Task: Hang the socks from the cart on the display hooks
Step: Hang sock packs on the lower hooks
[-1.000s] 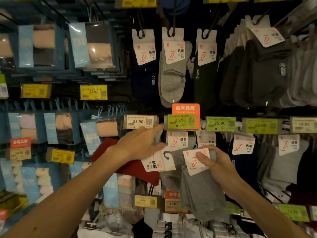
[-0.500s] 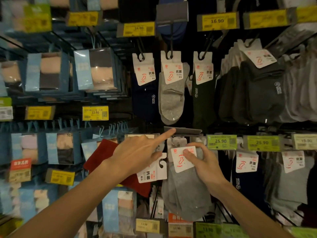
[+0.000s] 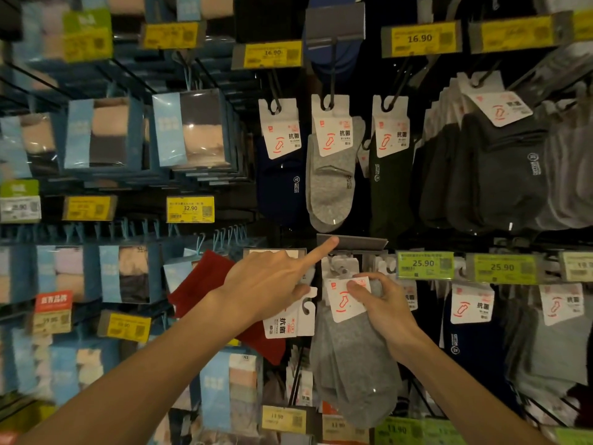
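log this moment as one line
left hand: holds red socks, index finger touches price flap | right hand: pinches grey socks by card | hung: cannot tell

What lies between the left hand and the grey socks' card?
The white card of the red socks that the left hand holds, seen in the head view.

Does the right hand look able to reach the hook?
Likely yes: the left hand, holding red socks, props the price flap above the hook; the right hand holds grey socks below.

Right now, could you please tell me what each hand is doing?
Left hand: holds red socks, index finger up at the price flap.
Right hand: pinches grey socks at the top.
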